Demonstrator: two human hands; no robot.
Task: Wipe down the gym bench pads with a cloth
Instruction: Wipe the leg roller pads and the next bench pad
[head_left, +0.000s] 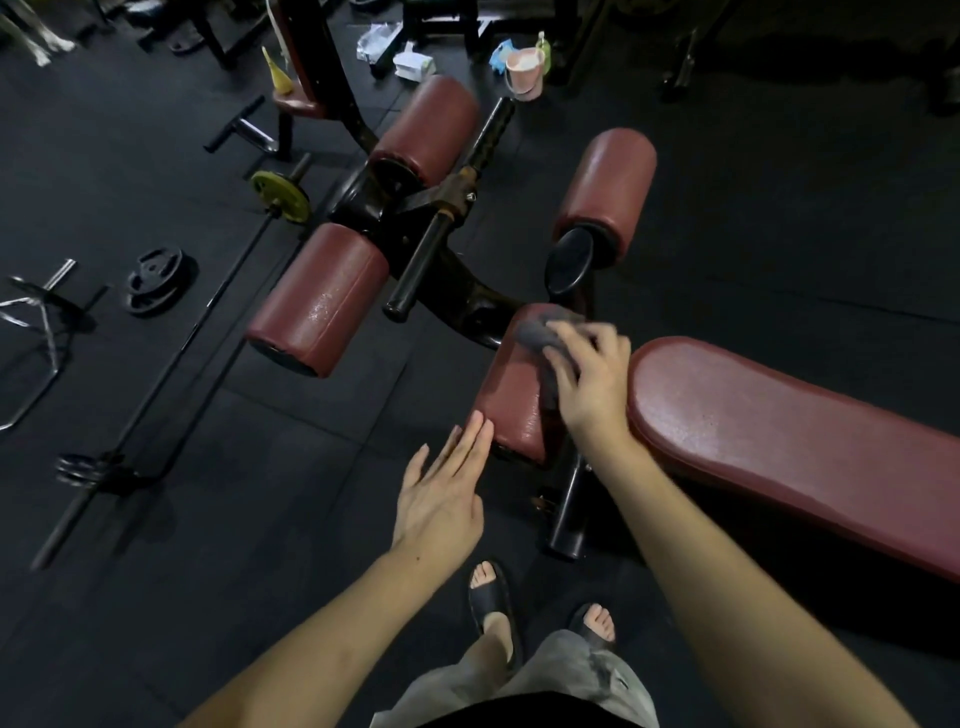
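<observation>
bench (779, 431): dark red padded top on a black frame, its long pad running off to the right.
small pad (511, 400): a grey cloth (540, 332) lies on its far end.
roller pads (322, 299): three dark red cylinders on the black frame beyond the small pad.
floor (260, 519): black rubber matting.
on floor: a long barbell (171, 358), a black weight plate (154, 280), a pink bucket (525, 73) at the far end.

Dim overhead light; the floor (779, 208) goes near black toward the corners, my right hand (589, 379) is motion-blurred, and wide-angle distortion bends the edges
</observation>
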